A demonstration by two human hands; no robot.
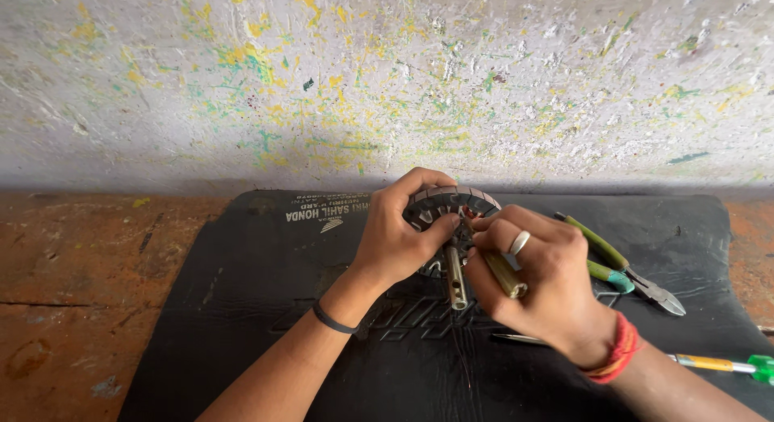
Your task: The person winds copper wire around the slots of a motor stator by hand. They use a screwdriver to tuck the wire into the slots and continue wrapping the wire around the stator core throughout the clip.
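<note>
Round motor part [451, 206] in my left grip [395, 241]: dull grey metal, ribbed rim, showing a bright, smooth metal shaft [456, 285] that is catching the light.
Tool handle [505, 275] in my right grip [540, 281]: olive-yellow, looking like worn plastic, slightly glossy.
Ring [521, 243]: polished silvery metal.
Mat [242, 309]: black rubber, matt, embossed with raised lettering, dusty.
Worktop [81, 277]: rusty-brown, rough, scratched and stained.
Pliers [637, 273]: grey matt metal jaws, green plastic-sleeved handles.
Screwdriver [717, 364]: translucent green and yellow plastic handle, glossy.
Wall [387, 75]: rough plaster, whitish, flecked with yellow and green paint.
</note>
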